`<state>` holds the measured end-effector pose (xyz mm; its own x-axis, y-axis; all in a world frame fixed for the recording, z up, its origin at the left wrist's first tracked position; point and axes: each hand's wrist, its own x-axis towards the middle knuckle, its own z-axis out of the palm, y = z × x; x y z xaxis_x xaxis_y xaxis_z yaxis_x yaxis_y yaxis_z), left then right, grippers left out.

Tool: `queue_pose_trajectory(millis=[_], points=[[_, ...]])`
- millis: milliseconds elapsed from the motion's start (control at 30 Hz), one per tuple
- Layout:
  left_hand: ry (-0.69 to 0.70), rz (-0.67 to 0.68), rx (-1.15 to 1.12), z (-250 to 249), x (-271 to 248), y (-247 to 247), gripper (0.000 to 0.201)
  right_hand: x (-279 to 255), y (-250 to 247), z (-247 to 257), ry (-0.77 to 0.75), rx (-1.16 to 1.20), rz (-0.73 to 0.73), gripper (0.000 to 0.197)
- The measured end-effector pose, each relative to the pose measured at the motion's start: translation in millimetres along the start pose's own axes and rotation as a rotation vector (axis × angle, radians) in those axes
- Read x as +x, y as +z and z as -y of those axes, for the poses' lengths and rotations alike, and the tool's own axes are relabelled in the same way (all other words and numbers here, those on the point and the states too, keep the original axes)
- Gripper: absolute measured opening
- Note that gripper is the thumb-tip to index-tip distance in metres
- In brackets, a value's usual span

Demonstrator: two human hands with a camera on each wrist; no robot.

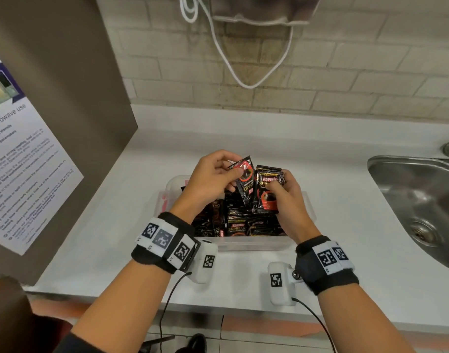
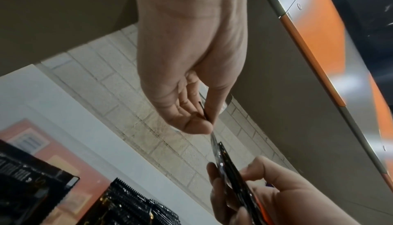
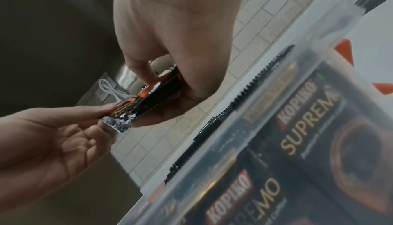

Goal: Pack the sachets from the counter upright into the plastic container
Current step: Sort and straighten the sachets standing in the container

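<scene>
Right now both your hands are raised just over the plastic container (image 1: 256, 244), wrists bent down and palms turned toward each other. Your left hand (image 1: 213, 179) pinches a single sachet (image 1: 245, 179) by its top corner, thumb on the printed face and fingers behind; its grip is narrow and closed on the foil. That sachet hangs with its long axis near vertical, tilted so the lower end leans toward your right, and the print reads upside down. Your right hand (image 1: 287, 192) holds a small stack of sachets (image 1: 268, 192), thumb across the front and fingers wrapped behind. The stack stands upright, label readable, its left edge touching the single sachet.

Below them, the container sits on the desk (image 1: 345, 225), near its front edge. More sachets (image 1: 237, 225) already stand or lean inside it, labels toward you, tightly set along the near wall. Bare desk lies on both sides of the container; the sink (image 1: 417, 200) is off to your right, and a brown side panel (image 1: 65, 98) closes the left.
</scene>
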<state>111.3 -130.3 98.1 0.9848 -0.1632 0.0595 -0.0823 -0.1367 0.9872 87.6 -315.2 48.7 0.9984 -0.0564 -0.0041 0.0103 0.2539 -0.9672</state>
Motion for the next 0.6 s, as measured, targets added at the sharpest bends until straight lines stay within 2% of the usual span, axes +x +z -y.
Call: queue_pose_trajectory(millis=[100,167,233,300,367,467,533,600], points=[[-0.019,0.021,0.04,-0.5,-1.7,-5.8,0.035,0.5,-0.8,0.8,0.003,0.005,-0.012,0.023],[-0.04,0.094,0.092,0.3,-3.9,-9.3,0.051,0.3,0.4,1.6,0.011,-0.015,-0.013,0.024],[-0.03,0.191,0.259,0.2,-5.8,-12.4,0.058,0.7,2.0,3.4,0.006,-0.065,-0.013,0.025],[0.016,0.265,0.505,-0.2,-6.7,-13.4,0.046,0.9,3.8,6.3,-0.011,-0.143,0.003,0.027],[0.049,0.273,0.657,-1.8,-6.6,-9.6,0.033,1.6,6.1,9.4,-0.023,-0.207,0.041,0.029],[0.064,0.225,0.831,-1.1,-4.2,-0.8,0.033,2.7,8.6,13.0,-0.037,-0.266,0.073,0.029],[0.047,0.197,0.818,1.0,-3.4,-0.7,0.034,2.6,9.7,15.1,-0.056,-0.27,0.063,0.03],[0.025,0.249,0.752,3.8,-5.0,-4.1,0.038,2.5,9.4,16.4,-0.077,-0.239,0.038,0.03]])
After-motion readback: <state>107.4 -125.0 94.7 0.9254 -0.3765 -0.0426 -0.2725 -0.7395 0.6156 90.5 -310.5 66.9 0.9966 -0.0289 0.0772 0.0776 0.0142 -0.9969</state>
